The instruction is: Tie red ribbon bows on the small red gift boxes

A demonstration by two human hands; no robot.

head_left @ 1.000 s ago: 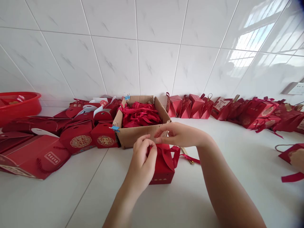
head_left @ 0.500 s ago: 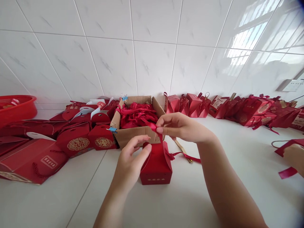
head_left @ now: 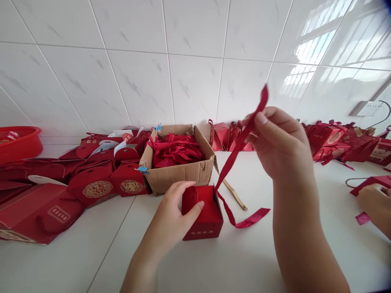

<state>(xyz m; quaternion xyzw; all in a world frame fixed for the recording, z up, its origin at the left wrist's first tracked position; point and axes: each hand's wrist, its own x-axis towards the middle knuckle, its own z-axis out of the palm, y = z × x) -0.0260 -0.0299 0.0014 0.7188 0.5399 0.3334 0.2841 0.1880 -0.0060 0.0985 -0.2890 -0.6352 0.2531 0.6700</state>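
Note:
A small red gift box (head_left: 207, 230) with gold lettering stands on the white table before me. My left hand (head_left: 174, 219) grips its left side, thumb over the front panel and fingers around the back. A red ribbon (head_left: 233, 156) runs from the box's right side up to my right hand (head_left: 275, 140), where thumb and fingers pinch it near its upper end. The ribbon's other end lies curled on the table to the right of the box. What happens to the ribbon inside the box cannot be made out.
Behind the gift box stands a cardboard carton (head_left: 180, 176) of red ribbons. Red gift boxes (head_left: 97, 183) crowd the left, and more (head_left: 331, 136) line the wall at right. A gold strip (head_left: 235, 194) lies nearby. Another person's hand (head_left: 374, 203) is at far right; a red basin (head_left: 21, 142) far left.
My right hand has moved up and right, drawing the ribbon into a long taut slant. My left hand has closed onto the box, and the domed top flaps look spread apart.

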